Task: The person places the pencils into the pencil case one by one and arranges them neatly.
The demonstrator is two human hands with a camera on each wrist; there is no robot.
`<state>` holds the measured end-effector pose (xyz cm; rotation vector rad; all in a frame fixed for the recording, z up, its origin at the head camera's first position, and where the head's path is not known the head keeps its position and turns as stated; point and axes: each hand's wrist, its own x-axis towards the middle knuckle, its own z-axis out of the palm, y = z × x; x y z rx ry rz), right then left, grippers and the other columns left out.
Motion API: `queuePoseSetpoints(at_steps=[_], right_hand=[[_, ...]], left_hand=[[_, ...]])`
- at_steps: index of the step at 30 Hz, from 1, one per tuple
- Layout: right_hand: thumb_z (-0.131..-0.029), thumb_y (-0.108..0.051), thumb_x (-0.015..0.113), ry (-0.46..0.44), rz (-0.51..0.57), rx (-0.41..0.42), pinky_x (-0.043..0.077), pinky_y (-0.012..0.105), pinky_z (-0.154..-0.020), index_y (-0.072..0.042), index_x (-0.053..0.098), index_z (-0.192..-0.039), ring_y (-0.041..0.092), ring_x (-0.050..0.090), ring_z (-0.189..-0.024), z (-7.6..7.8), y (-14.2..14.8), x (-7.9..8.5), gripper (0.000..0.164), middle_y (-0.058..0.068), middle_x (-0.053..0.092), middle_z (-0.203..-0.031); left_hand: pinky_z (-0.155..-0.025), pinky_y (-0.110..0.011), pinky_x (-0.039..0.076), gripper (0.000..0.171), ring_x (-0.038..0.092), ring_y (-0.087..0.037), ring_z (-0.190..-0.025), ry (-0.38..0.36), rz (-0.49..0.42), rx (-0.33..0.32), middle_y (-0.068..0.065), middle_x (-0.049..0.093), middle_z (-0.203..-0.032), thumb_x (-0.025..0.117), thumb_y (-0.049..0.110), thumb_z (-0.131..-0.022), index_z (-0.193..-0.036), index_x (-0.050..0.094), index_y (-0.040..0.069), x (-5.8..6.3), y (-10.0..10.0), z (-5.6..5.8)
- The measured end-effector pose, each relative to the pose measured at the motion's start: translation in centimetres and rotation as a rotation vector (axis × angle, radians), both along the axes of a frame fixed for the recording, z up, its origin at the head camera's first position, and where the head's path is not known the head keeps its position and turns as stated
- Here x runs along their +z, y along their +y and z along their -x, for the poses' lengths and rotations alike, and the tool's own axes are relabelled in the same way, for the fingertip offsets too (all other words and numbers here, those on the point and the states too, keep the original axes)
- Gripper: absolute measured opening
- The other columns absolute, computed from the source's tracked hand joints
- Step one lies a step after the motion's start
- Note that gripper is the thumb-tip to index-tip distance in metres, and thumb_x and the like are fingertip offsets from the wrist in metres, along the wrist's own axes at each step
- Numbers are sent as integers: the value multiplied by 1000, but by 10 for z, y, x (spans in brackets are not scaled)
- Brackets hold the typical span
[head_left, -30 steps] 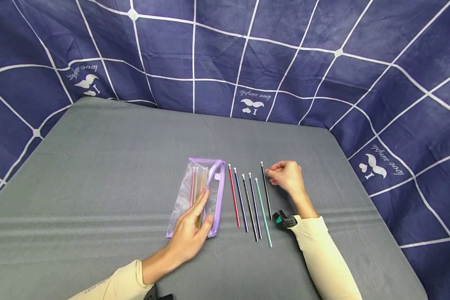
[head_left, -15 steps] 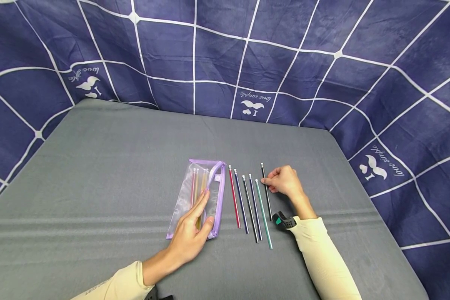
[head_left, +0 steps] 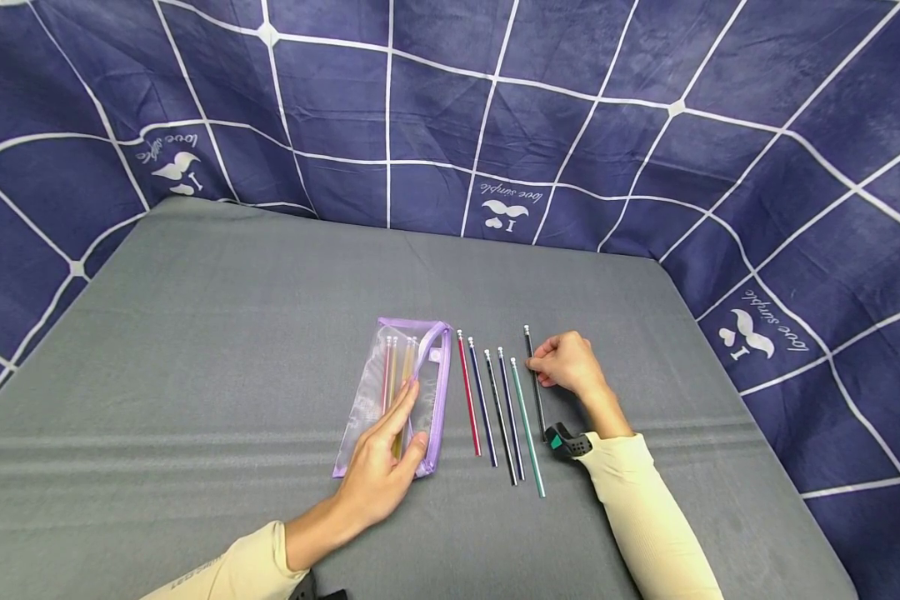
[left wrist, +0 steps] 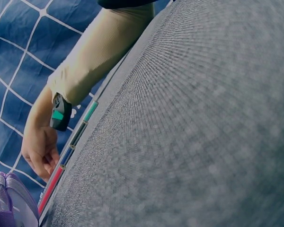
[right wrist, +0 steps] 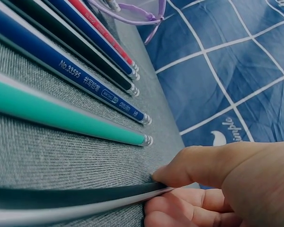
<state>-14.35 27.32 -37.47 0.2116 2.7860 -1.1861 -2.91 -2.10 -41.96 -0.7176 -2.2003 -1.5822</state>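
Observation:
My right hand (head_left: 573, 362) pinches a black pencil (head_left: 539, 408) near its eraser end, between thumb and fingers. In the right wrist view that black pencil (right wrist: 61, 201) runs along the grey cloth from the fingertips. My left hand (head_left: 378, 471) rests on a clear pencil pouch (head_left: 356, 425) with purple trim, its fingers fairly straight. Several pencils, pinkish and yellow (head_left: 407, 358), show through the pouch. Between the hands lie a red pencil (head_left: 468, 396), two dark blue pencils (head_left: 483, 400), another black pencil (head_left: 500, 417) and a green pencil (head_left: 527, 429), roughly parallel.
A grey cloth-covered table (head_left: 232, 333) lies under everything. Behind it and at both sides hangs a blue curtain (head_left: 435, 108) with white grid lines. Black devices with a green patch (head_left: 566, 442) sit at the right wrist.
My right hand has moved left and its thumb and fingers have taken hold of the black pencil, which has shifted slightly to the right. The left hand and pouch have stayed in place.

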Motion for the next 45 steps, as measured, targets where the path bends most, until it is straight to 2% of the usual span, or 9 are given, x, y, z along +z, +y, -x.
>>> queuePoseSetpoints(at_steps=[15, 25, 33, 40, 45], right_hand=[[-82, -5, 72, 6, -4, -14, 58, 27, -47, 6, 68, -84, 10, 63, -47, 2, 3, 0, 12, 5, 67, -61], [-83, 3, 65, -34, 264, -17, 58, 25, -49, 14, 61, -92, 8, 62, -48, 3, 5, 3, 14, 4, 64, -62], [-85, 3, 63, -71, 479, -20, 59, 24, -52, 11, 60, -92, 10, 63, -53, 3, 8, 6, 10, 4, 63, -64], [-85, 8, 59, -49, 641, -45, 59, 24, -52, 9, 61, -91, 11, 65, -51, 2, 8, 9, 6, 5, 66, -65], [-85, 10, 59, -34, 715, -50, 59, 24, -52, 8, 63, -89, 11, 65, -51, 1, 8, 10, 6, 5, 65, -64]], left_hand=[[-117, -32, 23, 62, 36, -39, -139, 7, 7, 5, -19, 38, -152, 63, -3, -88, -146, 41, -8, 0, 0, 0], [-117, -30, 22, 61, 35, -37, -140, 7, 4, 3, -21, 38, -152, 62, -3, -88, -145, 41, -8, 1, 0, 0], [-117, -32, 23, 61, 35, -37, -140, 1, 5, 2, -21, 38, -152, 63, -3, -88, -145, 41, -9, 2, 0, 0], [-117, -31, 23, 60, 35, -37, -140, -5, 5, 4, -21, 38, -152, 63, -3, -88, -144, 41, -10, 2, 0, -1], [-117, -30, 23, 60, 36, -36, -140, -2, 21, 14, -20, 39, -151, 63, -2, -89, -143, 42, -11, 2, 0, -1]])
